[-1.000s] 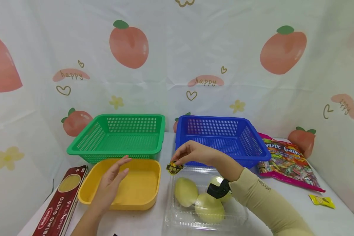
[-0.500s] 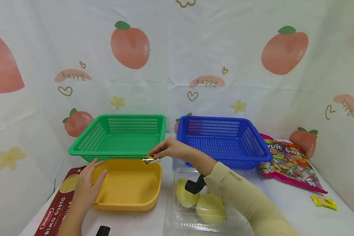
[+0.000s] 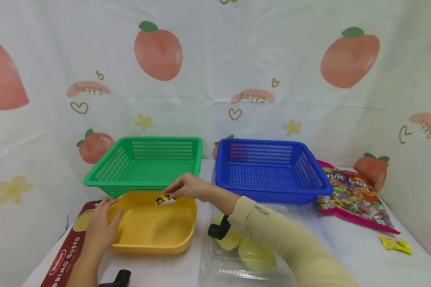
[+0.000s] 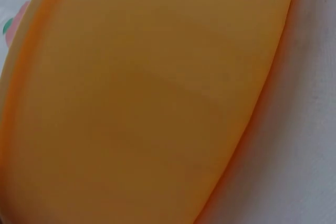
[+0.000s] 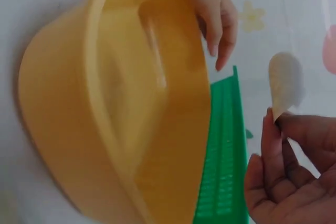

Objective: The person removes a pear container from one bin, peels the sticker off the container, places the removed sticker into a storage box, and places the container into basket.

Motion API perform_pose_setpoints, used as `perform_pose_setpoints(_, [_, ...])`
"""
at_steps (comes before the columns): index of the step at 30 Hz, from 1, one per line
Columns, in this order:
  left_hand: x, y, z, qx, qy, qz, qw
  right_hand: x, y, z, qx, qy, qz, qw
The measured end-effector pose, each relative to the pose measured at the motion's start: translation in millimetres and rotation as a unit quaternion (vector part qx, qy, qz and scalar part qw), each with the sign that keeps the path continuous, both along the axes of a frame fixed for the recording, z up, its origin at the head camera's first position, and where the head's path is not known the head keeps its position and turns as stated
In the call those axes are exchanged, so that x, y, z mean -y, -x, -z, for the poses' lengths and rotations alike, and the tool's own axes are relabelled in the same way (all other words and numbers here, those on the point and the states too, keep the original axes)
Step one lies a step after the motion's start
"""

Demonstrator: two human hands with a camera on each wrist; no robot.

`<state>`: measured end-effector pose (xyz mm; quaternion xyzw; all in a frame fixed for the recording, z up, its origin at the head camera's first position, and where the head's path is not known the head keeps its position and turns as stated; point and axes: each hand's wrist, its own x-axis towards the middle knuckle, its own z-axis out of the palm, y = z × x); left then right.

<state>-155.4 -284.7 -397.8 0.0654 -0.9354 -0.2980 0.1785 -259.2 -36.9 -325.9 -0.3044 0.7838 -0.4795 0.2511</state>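
My right hand (image 3: pixel 186 186) pinches a small black-and-gold sticker (image 3: pixel 163 199) between thumb and fingertips, above the back right part of the yellow plastic basin (image 3: pixel 154 249). In the right wrist view the sticker (image 5: pixel 285 80) shows an oval, pale back and stands up from the fingertips. My left hand (image 3: pixel 102 225) lies at the basin's left rim, fingers loosely extended and thumb spread over the inside. In the right wrist view my left hand (image 5: pixel 212 17) has free fingertips; whether it bears on the rim is unclear. The left wrist view is filled by the basin (image 4: pixel 142 103).
Behind stand a green basket (image 3: pixel 143 187) and a blue basket (image 3: pixel 273 195). A clear plastic box (image 3: pixel 233 271) with pale yellow fruits (image 3: pixel 256 255) lies under the right forearm. A spaghetti pack (image 3: pixel 66 255) lies left; a candy bag (image 3: pixel 355 199) and small yellow packet (image 3: pixel 395 244) lie right.
My right hand has carried the sticker left, from above the clear box to over the yellow basin. My left hand has moved left and down to the basin's left rim.
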Motion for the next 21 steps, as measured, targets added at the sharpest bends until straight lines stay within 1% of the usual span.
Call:
perform_pose_setpoints(2, [2.5,0.3,-0.2,0.021,-0.006,-0.007,0.9997,5.0,-0.8,0.9,0.003,0.005,0.000,1.0000])
perform_pose_setpoints(3, [3.4,0.4,-0.2,0.025,-0.006,-0.007,0.9996,7.1,-0.7,1.2,0.004,0.006,0.000,1.0000])
perform_pose_setpoints(7, [6.2,0.0,0.4,0.042,-0.008,0.002,0.9991,13.9,0.5,1.8,0.005,0.005,-0.002,1.0000])
perform_pose_setpoints(11, [8.2,-1.3,-0.1,0.070,-0.015,0.009,0.9974,19.5,1.2,3.2,0.012,0.004,-0.008,0.9999])
perform_pose_setpoints(14, [9.3,-1.8,-0.7,0.078,-0.016,0.012,0.9968,23.5,2.1,5.1,0.016,-0.001,-0.010,0.9998])
perform_pose_setpoints(16, [10.0,-1.6,-1.2,0.084,-0.021,0.014,0.9962,25.7,3.3,6.3,0.010,-0.005,-0.011,0.9999])
perform_pose_setpoints(21, [9.7,-1.8,-1.4,0.095,-0.034,0.000,0.9949,30.5,7.0,10.4,0.011,-0.002,-0.019,0.9998])
